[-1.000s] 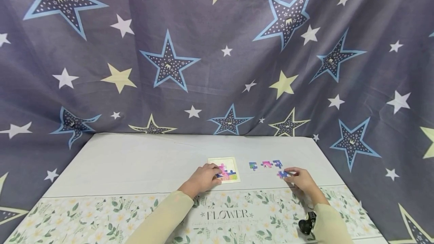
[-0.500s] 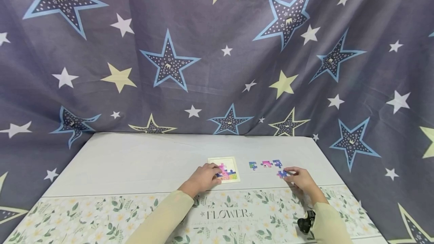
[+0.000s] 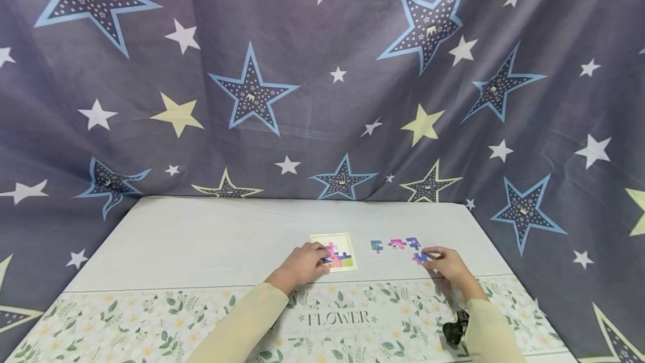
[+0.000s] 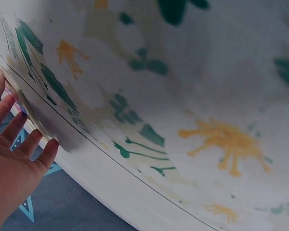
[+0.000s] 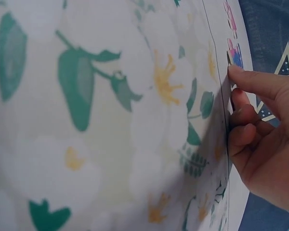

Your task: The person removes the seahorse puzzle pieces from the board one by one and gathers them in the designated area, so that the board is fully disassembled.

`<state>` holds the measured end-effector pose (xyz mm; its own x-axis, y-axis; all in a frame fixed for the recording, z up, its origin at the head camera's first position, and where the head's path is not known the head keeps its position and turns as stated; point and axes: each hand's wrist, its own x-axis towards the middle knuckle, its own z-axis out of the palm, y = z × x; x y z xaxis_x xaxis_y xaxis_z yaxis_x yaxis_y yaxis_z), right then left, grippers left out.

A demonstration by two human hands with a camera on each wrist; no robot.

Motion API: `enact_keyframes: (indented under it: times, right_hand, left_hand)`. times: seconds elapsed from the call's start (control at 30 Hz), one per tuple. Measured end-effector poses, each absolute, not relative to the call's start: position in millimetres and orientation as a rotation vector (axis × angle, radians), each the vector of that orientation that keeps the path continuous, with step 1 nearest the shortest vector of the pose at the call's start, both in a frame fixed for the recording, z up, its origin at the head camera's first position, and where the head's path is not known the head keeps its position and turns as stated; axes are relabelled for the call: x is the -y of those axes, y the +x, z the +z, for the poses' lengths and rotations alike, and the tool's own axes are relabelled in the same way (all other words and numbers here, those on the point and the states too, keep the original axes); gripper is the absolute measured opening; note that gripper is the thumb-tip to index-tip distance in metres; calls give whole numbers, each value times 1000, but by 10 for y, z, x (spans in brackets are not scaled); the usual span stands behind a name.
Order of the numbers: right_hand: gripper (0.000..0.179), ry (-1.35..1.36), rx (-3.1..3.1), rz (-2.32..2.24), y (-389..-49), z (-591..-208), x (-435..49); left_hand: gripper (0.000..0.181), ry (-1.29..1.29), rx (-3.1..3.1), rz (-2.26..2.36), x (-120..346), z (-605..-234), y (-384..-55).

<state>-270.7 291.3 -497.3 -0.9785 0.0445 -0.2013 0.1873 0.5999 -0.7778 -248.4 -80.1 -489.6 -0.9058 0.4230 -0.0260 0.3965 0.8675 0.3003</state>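
A square puzzle tray point(image 3: 353, 265) with a pale frame lies on the table, partly filled with pink, blue and yellow-green pieces. My left hand point(image 3: 300, 265) holds it at the left side, fingers over the picture and thumb by the near edge. In the left wrist view, the fingertips point(image 4: 52, 144) lie along the tray's rim. My right hand point(image 3: 449, 266) pinches a blue and pink puzzle piece point(image 3: 419, 259) between thumb and index finger, close over the table. In the right wrist view the piece point(image 5: 237, 55) shows beyond the fingertips, with the other fingers bent inward.
Three loose puzzle pieces lie in a row between tray and right hand: a blue-green piece point(image 3: 376, 246), a pink piece point(image 3: 397, 244) and a dark blue piece point(image 3: 412, 242). A flower-printed band point(image 3: 166, 324) crosses the table's near part. A star-patterned curtain point(image 3: 302, 71) hangs behind.
Both hands stay nearly where they were, the left on the tray and the right at the blue and pink puzzle piece. The view shifts very slightly.
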Motion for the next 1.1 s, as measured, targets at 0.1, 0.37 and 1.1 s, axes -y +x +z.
enact_keyframes:
  times: [0.1,0.37,1.1]
  right_hand:
    - [43,181,-2669,-1313,-2711,-4975,-2922]
    - [44,191,-2694,-1290,-2709,-4980,-2918]
    - [35,26,-2730,-1325,-2695,-4862,-2509]
  left_hand:
    - [43,644,-2945,448,796,-4889,-2482]
    - [43,628,-2938,453,786,-4871,-2463]
    - [44,585,-2935,449,777,-4849,-2435]
